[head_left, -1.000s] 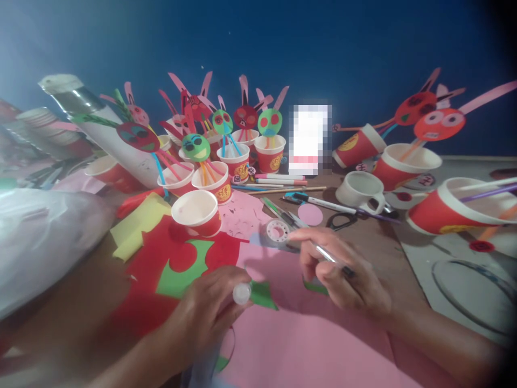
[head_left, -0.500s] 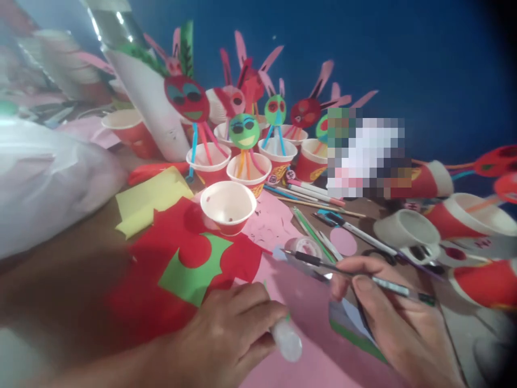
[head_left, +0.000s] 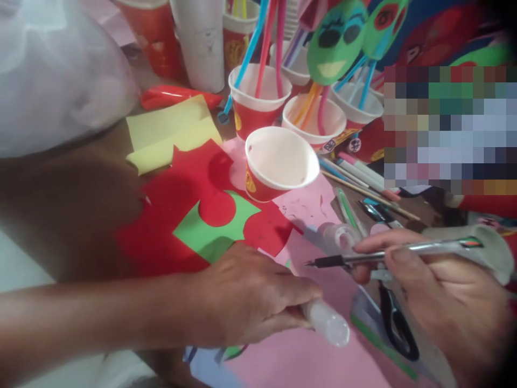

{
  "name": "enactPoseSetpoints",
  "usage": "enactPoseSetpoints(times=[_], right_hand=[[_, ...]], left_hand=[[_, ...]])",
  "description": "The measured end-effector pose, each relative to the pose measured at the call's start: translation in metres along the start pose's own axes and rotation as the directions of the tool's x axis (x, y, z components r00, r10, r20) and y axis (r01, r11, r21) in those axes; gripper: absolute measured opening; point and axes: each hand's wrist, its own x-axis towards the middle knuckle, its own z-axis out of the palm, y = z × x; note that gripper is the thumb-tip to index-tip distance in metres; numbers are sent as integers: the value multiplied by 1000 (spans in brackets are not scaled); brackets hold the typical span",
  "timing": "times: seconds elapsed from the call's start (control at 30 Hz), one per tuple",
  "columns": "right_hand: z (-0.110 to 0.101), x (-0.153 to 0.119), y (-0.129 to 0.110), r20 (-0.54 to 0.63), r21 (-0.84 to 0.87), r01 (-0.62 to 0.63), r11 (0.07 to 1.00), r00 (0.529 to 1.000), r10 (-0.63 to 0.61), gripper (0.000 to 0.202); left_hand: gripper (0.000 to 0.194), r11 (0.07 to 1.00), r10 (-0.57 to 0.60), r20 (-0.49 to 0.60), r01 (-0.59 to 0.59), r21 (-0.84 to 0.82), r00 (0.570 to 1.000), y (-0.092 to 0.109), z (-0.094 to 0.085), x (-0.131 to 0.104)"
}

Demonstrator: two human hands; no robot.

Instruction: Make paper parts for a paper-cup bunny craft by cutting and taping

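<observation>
My left hand (head_left: 258, 293) is closed around a translucent white glue bottle (head_left: 329, 323), whose rounded end sticks out past my fingers over a pink sheet (head_left: 307, 361). My right hand (head_left: 436, 291) pinches a pen (head_left: 375, 257) with a black grip, its tip pointing left above the pink sheet. Under that hand shows a black scissors handle (head_left: 398, 323). Just beyond my left hand lie a green paper piece (head_left: 210, 240) with round cutouts and red paper (head_left: 161, 231). A small clear round container (head_left: 343, 235) sits near my right fingers.
An unoccupied-looking white-rimmed cup (head_left: 283, 161) stands behind the papers. Several cups with straw-legged paper figures, such as a green face (head_left: 335, 43), stand further back. Yellow paper (head_left: 172, 129) and a white plastic bag (head_left: 60, 86) are at left. Markers (head_left: 359, 175) lie at right.
The view has shifted down and to the left, so the cups and papers appear larger and further right. Both hands keep their holds; the pen lies flatter, its rear end raised.
</observation>
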Motion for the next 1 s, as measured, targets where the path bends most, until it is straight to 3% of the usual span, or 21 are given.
enactPoseSetpoints(times=[0.27,0.43,0.6,0.7,1.0], right_hand=[[18,21,-14,148,113,-3,994,989,-14,29],[26,31,-19,297,189,-37,981,955,-22,41],[36,33,-18,346,163,43,986,933,-98,41],[40,35,-17,423,185,54,981,897,-129,41],[42,45,-35,551,50,427,903,742,-382,35]], left_hand=[[21,996,24,-24,-22,87,999,1,0,1],[21,992,20,-35,-16,124,999,3,-1,0],[22,986,41,-44,-33,165,998,4,-2,0],[23,986,30,-22,-26,167,999,4,-2,0],[24,991,9,-33,-5,134,999,1,4,-1]])
